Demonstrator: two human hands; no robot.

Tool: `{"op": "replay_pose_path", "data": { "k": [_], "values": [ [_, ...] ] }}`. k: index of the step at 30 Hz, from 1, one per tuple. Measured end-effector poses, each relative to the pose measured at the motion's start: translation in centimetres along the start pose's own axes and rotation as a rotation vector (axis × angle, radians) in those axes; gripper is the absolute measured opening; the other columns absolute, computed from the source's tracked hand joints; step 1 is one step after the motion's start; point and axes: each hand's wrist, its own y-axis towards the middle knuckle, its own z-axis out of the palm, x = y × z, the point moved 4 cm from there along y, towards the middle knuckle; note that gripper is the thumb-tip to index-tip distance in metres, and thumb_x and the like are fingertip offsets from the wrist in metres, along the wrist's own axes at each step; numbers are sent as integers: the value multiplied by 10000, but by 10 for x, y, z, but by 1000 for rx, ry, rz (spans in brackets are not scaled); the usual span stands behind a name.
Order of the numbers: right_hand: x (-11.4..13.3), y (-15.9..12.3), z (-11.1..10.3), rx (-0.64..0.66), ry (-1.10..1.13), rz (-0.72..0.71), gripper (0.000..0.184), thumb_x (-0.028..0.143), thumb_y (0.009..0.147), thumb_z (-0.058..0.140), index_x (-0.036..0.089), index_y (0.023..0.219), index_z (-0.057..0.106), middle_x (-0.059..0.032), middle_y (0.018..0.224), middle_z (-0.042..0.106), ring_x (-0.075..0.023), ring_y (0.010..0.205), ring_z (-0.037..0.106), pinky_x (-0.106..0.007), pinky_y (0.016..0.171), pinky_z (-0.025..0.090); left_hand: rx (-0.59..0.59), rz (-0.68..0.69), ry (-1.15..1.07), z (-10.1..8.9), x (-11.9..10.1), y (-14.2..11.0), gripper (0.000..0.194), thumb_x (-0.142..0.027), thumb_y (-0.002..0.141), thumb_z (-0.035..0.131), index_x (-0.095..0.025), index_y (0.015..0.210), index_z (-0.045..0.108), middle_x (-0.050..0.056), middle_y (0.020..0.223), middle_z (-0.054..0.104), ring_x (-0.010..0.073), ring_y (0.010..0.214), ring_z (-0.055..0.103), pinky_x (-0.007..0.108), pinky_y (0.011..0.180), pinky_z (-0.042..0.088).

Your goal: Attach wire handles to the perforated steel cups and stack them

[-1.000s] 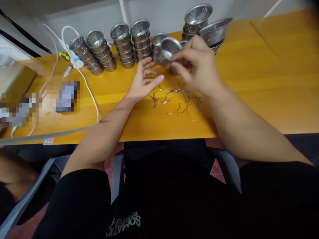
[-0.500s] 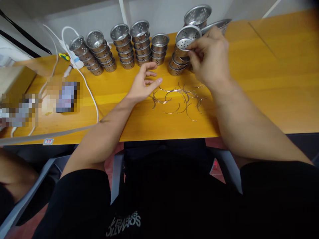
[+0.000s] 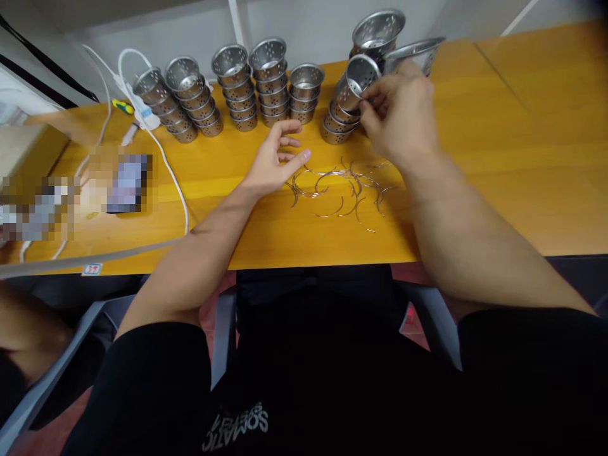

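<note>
My right hand (image 3: 399, 114) pinches the rim of a perforated metal strainer basket (image 3: 352, 85). That basket leans to the right, its mouth tilted, at the top of a short stack of baskets (image 3: 336, 132). Part of its rim is hidden by my fingers. My left hand (image 3: 280, 155) hovers over the table with fingers loosely spread and holds nothing. It is nearest to the left end of several thin curved wires (image 3: 323, 189), which lie scattered between my two hands.
Further stacks of strainer baskets (image 3: 236, 92) stand along the back. Behind my right hand are a wider basket (image 3: 379, 31) and a tilted one (image 3: 420, 49). A white cable (image 3: 167, 161) and a blurred phone-like object (image 3: 127, 183) lie on the left of the wooden table (image 3: 513, 158).
The basket in my right hand has tipped, its mouth turning toward the right on top of the stack. My left hand has stayed almost still.
</note>
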Motion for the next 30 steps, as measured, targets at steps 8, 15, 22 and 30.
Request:
{"op": "replay_pose_path", "data": {
  "k": [8, 15, 22, 30],
  "values": [
    [11, -2, -2, -19, 29, -9, 216, 524, 1099, 1025, 353, 1140, 898, -153, 1364, 759, -324, 1009, 661, -530, 1052, 600, -3, 5, -4, -2, 3, 0, 856, -854, 1064, 943, -337, 1696, 684, 194, 1744, 669, 373, 1445, 757, 541, 1081, 763],
    [16, -1, 6, 76, 20, -72, 249, 621, 1157, 897, 374, 1179, 873, -150, 1273, 837, -376, 1143, 687, -543, 1120, 564, -34, 7, 4, -1, 5, 0, 789, -798, 1067, 985, -345, 1658, 724, 171, 1689, 732, 354, 1390, 794, 509, 1037, 777],
    [25, 0, 2, 180, -150, -10, 248, 513, 1163, 781, 319, 1275, 888, -202, 1343, 863, -392, 1238, 757, -535, 1181, 577, 16, 27, 38, -2, -9, -4, 775, -846, 1142, 917, -329, 1671, 686, 164, 1712, 703, 337, 1427, 809, 491, 1076, 782],
    [75, -3, -7, 473, -306, 77, 501, 623, 1180, 739, 365, 1596, 846, -235, 1433, 843, -513, 1500, 668, -653, 1252, 574, 45, -8, 110, -5, -24, -9, 591, -592, 1221, 904, -313, 1693, 683, 172, 1750, 680, 331, 1481, 801, 484, 1141, 787]
  ]
}}
